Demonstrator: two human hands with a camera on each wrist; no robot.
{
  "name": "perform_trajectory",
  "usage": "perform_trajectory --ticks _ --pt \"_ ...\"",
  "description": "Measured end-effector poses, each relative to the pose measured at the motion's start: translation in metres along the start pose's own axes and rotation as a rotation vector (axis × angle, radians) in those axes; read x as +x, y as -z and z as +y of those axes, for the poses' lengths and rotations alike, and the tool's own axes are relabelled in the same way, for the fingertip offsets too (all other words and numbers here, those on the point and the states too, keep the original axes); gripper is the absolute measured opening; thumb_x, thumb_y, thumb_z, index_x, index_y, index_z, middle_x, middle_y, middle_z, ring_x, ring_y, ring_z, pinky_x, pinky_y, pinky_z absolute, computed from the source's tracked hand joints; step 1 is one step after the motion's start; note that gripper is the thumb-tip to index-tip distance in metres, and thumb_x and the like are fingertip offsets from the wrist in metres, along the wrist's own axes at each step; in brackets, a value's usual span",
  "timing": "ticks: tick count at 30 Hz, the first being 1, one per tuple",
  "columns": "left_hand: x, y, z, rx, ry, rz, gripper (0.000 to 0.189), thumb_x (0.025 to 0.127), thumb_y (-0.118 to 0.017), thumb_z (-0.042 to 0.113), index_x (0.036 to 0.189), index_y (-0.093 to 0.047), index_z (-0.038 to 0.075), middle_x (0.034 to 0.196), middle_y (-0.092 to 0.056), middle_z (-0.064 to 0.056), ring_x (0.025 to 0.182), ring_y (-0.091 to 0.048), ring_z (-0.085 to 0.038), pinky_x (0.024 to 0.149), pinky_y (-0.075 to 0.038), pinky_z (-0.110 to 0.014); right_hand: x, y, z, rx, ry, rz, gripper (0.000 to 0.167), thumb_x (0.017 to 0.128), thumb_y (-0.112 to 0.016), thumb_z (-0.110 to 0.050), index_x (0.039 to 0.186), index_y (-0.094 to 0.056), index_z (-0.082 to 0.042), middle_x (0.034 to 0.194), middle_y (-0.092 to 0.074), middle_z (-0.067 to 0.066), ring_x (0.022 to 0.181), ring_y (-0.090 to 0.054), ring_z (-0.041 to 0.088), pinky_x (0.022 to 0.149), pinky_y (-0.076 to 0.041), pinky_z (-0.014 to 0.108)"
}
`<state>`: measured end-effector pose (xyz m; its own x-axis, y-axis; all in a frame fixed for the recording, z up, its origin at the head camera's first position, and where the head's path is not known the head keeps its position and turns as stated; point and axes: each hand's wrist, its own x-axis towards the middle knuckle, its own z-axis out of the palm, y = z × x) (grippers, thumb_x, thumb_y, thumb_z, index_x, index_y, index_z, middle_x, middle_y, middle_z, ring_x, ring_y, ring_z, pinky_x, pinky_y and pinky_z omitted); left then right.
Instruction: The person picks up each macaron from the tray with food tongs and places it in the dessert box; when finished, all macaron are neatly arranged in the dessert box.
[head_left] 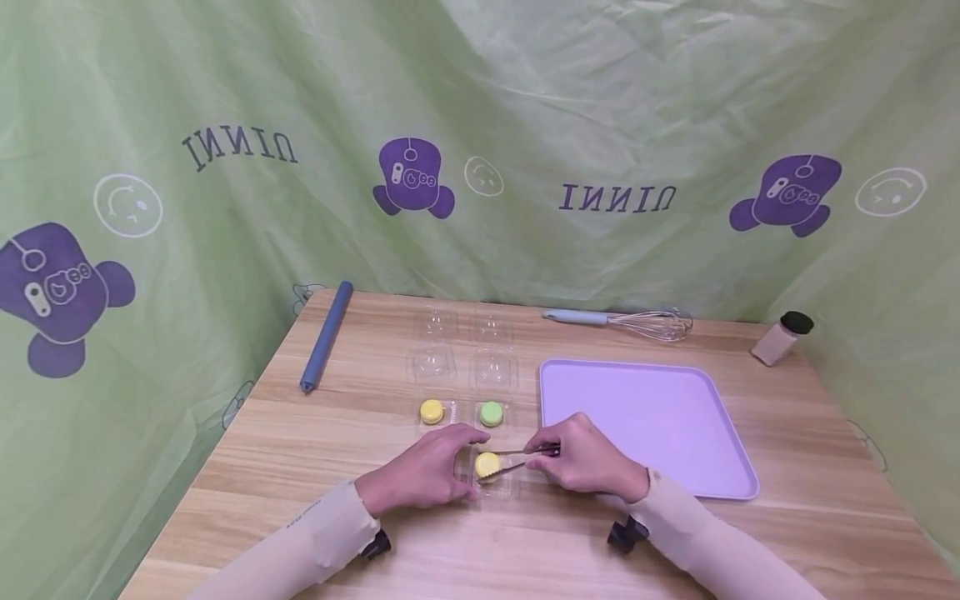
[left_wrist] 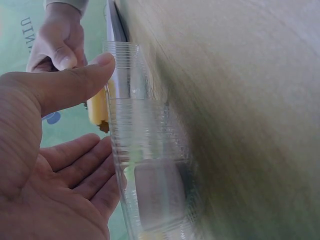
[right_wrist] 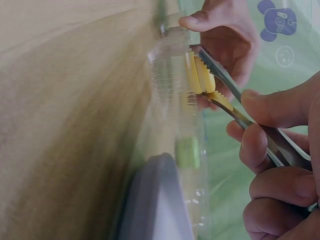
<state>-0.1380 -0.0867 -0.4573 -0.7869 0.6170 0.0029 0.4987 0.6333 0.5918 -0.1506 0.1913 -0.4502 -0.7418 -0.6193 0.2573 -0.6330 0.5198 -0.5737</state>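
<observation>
My right hand [head_left: 581, 460] grips metal serrated tongs [right_wrist: 223, 76], their tips on either side of a yellow macaron [head_left: 487, 464]. That macaron is at the near right compartment of a clear plastic container [head_left: 501, 490], around rim height in the right wrist view. Whether it touches the bottom I cannot tell. Spread beside the container's near left part is my left hand [head_left: 423, 468], fingers extended and thumb at the rim [left_wrist: 111, 90]. Another yellow macaron [head_left: 431, 411] sits in the far left compartment and a green macaron [head_left: 491, 413] in the far right one.
The container's domed lid [head_left: 432, 362] lies folded back behind it. To the right is a purple tray [head_left: 645, 417]. A whisk [head_left: 630, 321], a jar with a dark cap [head_left: 780, 340] and a blue rolling pin [head_left: 326, 337] lie farther out. Green curtain [head_left: 510, 75] surrounds the table.
</observation>
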Motion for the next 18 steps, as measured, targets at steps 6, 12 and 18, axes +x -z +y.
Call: perform_trajectory --ticks 6,12,18 --pt "0.000 0.000 0.000 0.005 0.012 -0.005 0.079 0.072 -0.091 0.028 0.140 -0.056 0.011 0.141 -0.062 -0.005 0.134 -0.057 -0.024 0.116 -0.048 -0.044 0.001 -0.006 0.003 0.005 -0.024 -0.027 0.008 0.083 -0.081 -0.017 0.090 -0.081 -0.012 0.068 -0.070 -0.011 0.051 -0.046 -0.011 0.043 -0.037 0.008" --pt "0.000 0.001 0.002 0.000 0.031 -0.020 0.080 0.072 -0.091 0.027 0.142 -0.055 0.012 0.143 -0.061 -0.002 0.135 -0.057 -0.021 0.117 -0.047 -0.041 0.003 -0.011 0.005 0.003 -0.047 -0.048 0.009 0.084 -0.081 -0.019 0.091 -0.081 -0.013 0.064 -0.066 -0.013 0.048 -0.044 -0.010 0.042 -0.036 0.009" --pt "0.000 0.002 0.003 -0.005 0.027 -0.018 0.080 0.071 -0.091 0.027 0.141 -0.056 0.011 0.143 -0.061 -0.003 0.134 -0.058 -0.022 0.117 -0.047 -0.041 0.005 -0.011 0.006 -0.014 -0.049 -0.063 0.011 0.085 -0.081 -0.021 0.092 -0.081 -0.013 0.065 -0.067 -0.013 0.048 -0.043 -0.010 0.042 -0.036 0.010"
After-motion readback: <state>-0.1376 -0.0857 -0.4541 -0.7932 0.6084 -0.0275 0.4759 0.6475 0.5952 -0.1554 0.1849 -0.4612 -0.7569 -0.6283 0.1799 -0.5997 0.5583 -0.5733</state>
